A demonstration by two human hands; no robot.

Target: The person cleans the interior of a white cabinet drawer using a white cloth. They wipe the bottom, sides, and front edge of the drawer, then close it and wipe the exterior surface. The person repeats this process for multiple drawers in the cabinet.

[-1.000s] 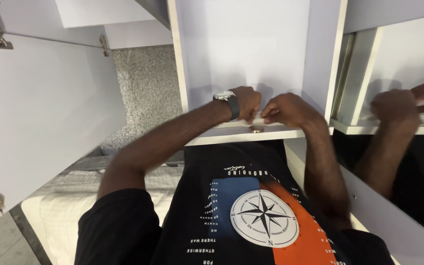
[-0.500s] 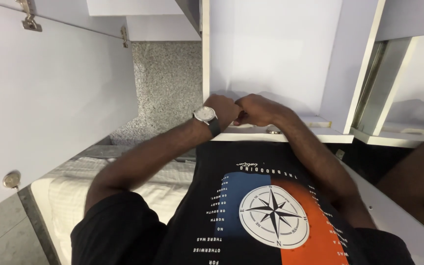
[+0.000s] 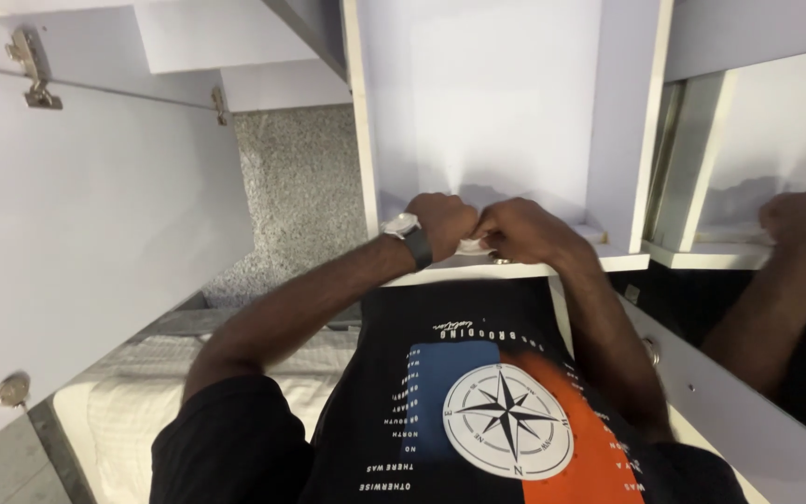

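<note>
Both fists meet at twelve o'clock on the white shelf edge point(image 3: 515, 273), the left hand point(image 3: 442, 222) and right hand point(image 3: 520, 231) curled tight around a small pale object point(image 3: 471, 246), pressed together seemingly for steadier grip.

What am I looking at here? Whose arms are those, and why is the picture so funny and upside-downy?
The camera sits on a person's head and looks down, so you see their own arms and black T-shirt with a compass picture. There is no machine, just two bare hands. The left hand, with a wristwatch beside it, and the right hand are bunched close together at the front edge of a white shelf inside an open cupboard. They pinch something small and pale between them; it is too hidden to name. On the left hangs the open white cupboard door with a metal hinge. On the right, a mirror shows an arm reflected.
</note>
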